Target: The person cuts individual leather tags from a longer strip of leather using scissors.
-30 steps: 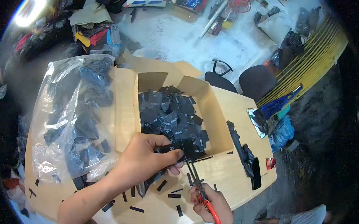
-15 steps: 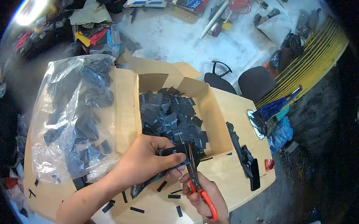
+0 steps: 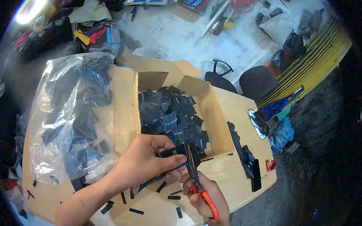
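My left hand (image 3: 153, 158) pinches a black fabric label strip (image 3: 172, 151) with white lettering between thumb and fingers. More black strip hangs below that hand. The fingers of my right hand (image 3: 206, 193) are wrapped round the red-handled scissors (image 3: 205, 199). Their blades are parted and point away from me, at the right end of the strip. Just beyond both hands stands an open cardboard box (image 3: 222, 136), holding a heap of cut black labels (image 3: 167, 112), some printed "EPSON". Small black offcuts (image 3: 136, 211) lie scattered on the wooden table (image 3: 241, 199) near my hands.
A clear plastic bag (image 3: 73, 121) with dark pieces lies left of the box. To the right are a dark fabric strip (image 3: 237, 143), a phone (image 3: 257, 175) and a small red packet (image 3: 270, 165). Chairs (image 3: 258, 82) stand beyond the table.
The view has shifted slightly. Both hands keep nearly the same pose, with the scissor blades still parted at the strip.
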Action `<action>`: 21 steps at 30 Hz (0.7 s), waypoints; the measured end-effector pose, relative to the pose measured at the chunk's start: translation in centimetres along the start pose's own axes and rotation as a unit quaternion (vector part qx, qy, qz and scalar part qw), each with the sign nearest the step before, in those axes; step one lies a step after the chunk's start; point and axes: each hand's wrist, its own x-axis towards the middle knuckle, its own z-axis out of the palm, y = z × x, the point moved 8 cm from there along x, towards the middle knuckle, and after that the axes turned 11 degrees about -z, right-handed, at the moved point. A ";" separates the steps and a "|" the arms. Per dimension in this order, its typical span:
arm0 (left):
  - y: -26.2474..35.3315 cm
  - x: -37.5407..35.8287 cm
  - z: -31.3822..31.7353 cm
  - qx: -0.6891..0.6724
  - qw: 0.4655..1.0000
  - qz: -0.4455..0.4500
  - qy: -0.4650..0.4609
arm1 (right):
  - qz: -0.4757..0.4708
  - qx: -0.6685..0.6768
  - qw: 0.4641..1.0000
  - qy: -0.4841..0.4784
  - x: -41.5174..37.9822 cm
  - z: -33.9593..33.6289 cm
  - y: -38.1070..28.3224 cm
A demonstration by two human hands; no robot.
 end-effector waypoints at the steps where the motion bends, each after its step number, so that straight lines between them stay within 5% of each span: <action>1: 0.0 0.0 0.0 -0.007 1.000 -0.006 -0.003 | 0.006 -0.005 1.000 0.002 0.0 0.0 -0.1; 21: 0.1 0.1 -0.2 0.023 1.000 -0.003 -0.001 | -0.003 -0.012 1.000 0.007 0.0 -0.2 0.1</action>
